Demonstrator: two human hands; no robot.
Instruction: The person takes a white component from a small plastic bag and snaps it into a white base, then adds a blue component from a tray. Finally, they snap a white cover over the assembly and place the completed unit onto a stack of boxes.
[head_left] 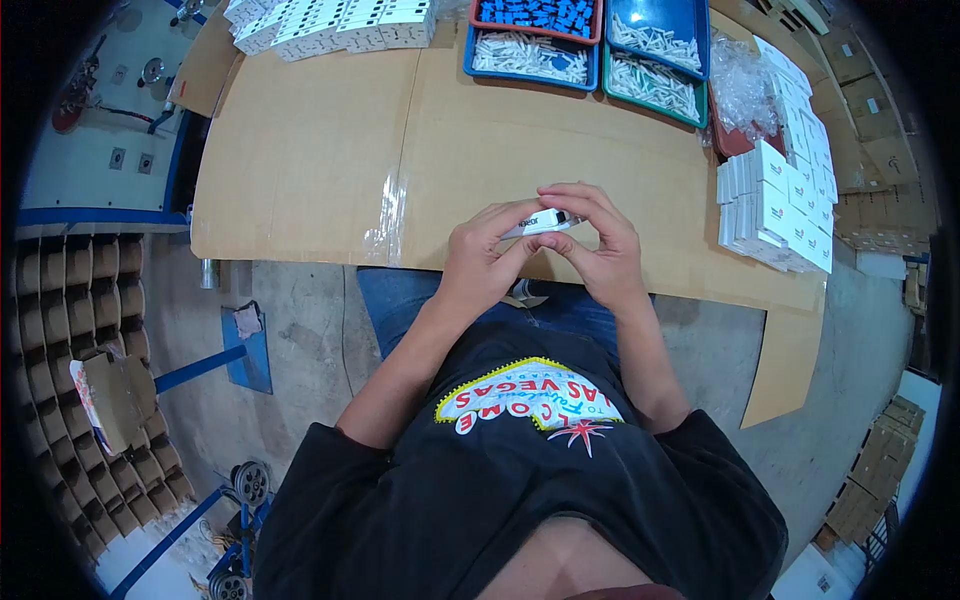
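Both hands (530, 240) pinch a small white box (541, 223) with dark print.

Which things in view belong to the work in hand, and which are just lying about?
Part of it, likely:
- small white box, in left hand and right hand
- stacked white boxes
- trays of small white or blue pieces

Probably just about:
- clear plastic wrap
- brown cartons, far right

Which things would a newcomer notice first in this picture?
Probably the small white item, held by the left hand and right hand near the table's front edge. Next, trays with blue pieces and white pieces at the far side, and stacked white boxes at right.
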